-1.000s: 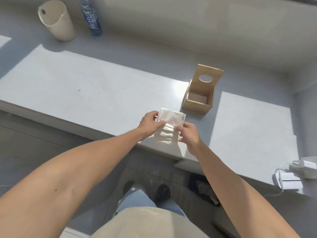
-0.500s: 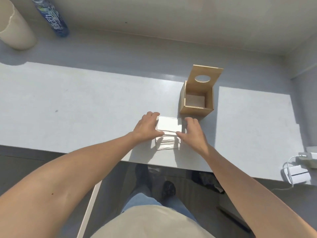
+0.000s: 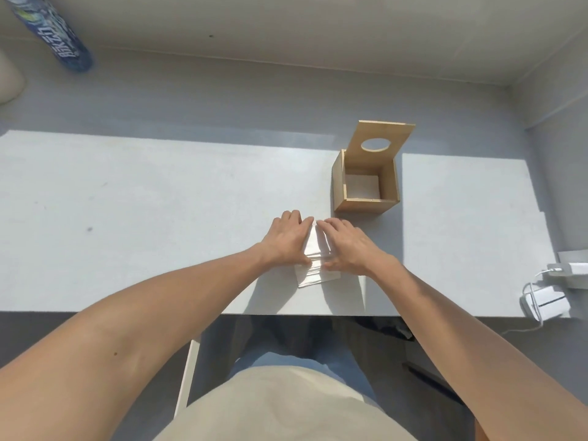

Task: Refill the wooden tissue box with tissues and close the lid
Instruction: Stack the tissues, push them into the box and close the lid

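White table [image 3: 159, 218] under me. Wooden tissue box [image 3: 366, 186] upright near far edge, mouth up, lid [image 3: 383, 141] swung back, round hole facing me; something pale lies at its bottom. Tissue stack [image 3: 316, 268] just short of box, long axis running away from me. My left hand [image 3: 286, 240] and right hand [image 3: 346, 246] lie flat on it, fingers spread, pressing, not gripping.

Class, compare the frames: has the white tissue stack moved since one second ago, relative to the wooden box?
Yes. The white tissue stack went from held above the table's front edge to lying flat on the table, closer to the open wooden box.
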